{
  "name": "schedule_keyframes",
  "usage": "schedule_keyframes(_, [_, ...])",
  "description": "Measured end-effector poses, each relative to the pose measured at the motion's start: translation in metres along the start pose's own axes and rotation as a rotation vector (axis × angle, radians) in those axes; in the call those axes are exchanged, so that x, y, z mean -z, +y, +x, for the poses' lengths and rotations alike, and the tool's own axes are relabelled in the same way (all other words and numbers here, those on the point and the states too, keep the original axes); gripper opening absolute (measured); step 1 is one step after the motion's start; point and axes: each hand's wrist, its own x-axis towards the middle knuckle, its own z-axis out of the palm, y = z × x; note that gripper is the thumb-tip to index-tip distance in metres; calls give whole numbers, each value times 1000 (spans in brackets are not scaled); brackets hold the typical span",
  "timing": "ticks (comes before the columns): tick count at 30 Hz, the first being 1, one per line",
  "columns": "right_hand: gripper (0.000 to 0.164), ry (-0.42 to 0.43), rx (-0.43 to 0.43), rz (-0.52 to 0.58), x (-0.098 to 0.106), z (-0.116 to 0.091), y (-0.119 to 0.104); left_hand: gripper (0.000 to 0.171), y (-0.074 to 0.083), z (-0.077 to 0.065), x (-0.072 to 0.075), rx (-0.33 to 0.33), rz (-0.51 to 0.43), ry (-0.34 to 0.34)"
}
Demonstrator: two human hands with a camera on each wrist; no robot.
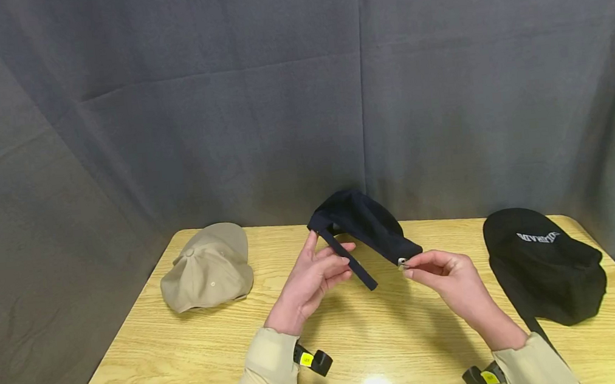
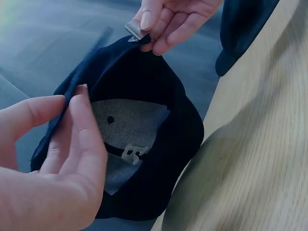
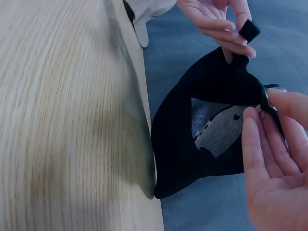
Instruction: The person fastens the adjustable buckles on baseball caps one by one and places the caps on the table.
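A dark navy cap (image 1: pixel 367 220) is held up over the far part of the table, its back opening towards me. My left hand (image 1: pixel 315 277) pinches the cap's loose back strap (image 1: pixel 367 277) between thumb and fingers, and the strap's free end sticks out past them. At the other side of the opening, my right hand (image 1: pixel 452 277) pinches the small metal buckle (image 2: pixel 137 31) with thumb and forefinger. The strap is out of the buckle. Inside the cap, a pale mesh lining (image 3: pixel 222 132) shows in both wrist views.
A beige cap (image 1: pixel 207 271) sits at the table's left. On the right lies a black cap (image 1: pixel 547 262) with white lettering, its strap trailing towards the front. Behind the wooden table (image 1: pixel 163 363) hangs a grey curtain (image 1: pixel 258 129).
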Motion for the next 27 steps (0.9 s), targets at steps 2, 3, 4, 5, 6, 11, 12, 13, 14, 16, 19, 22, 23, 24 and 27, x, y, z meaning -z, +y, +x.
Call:
schedule_keyframes(2, [17,6,14,-8,0,0,1,78,0,1,-1,-14,16,10])
schedule_keyframes(3, [17,13,22,-12,0,0,1,70,0,2,-1,-24,28,15])
schedule_keyframes(4, [16,23,30,-22,1,0,1,61,0,2,-1,-35,41,21])
schedule_keyframes(5, [15,34,39,-45,1,0,2,52,0,3,-2,-42,54,28])
schedule_keyframes(6, [14,48,47,-76,1,0,3,46,1,3,-2,-46,63,34])
schedule_keyframes(11, [10,100,88,-246,3,-2,4,34,2,2,-3,-51,76,51])
schedule_keyframes(12, [10,100,98,-265,2,-2,5,34,2,2,-3,-48,71,50])
schedule_keyframes(13, [9,95,108,-274,2,-2,5,35,3,2,-3,-46,66,48])
schedule_keyframes(14, [8,91,117,-281,2,-2,5,35,3,2,-3,-43,61,46])
schedule_keyframes(16, [8,81,121,-284,2,-1,5,35,3,2,-3,-38,54,46])
schedule_keyframes(19, [7,79,108,-273,2,-1,5,35,3,2,-4,-41,45,48])
schedule_keyframes(22, [7,78,80,-249,1,-3,3,34,2,2,-4,-48,47,53])
schedule_keyframes(23, [8,75,69,-232,1,-4,3,33,2,2,-5,-52,49,54])
schedule_keyframes(24, [8,72,62,-212,1,-4,2,32,1,3,-5,-55,54,56])
schedule_keyframes(27, [8,68,50,-151,0,-6,1,30,0,3,-6,-60,68,61])
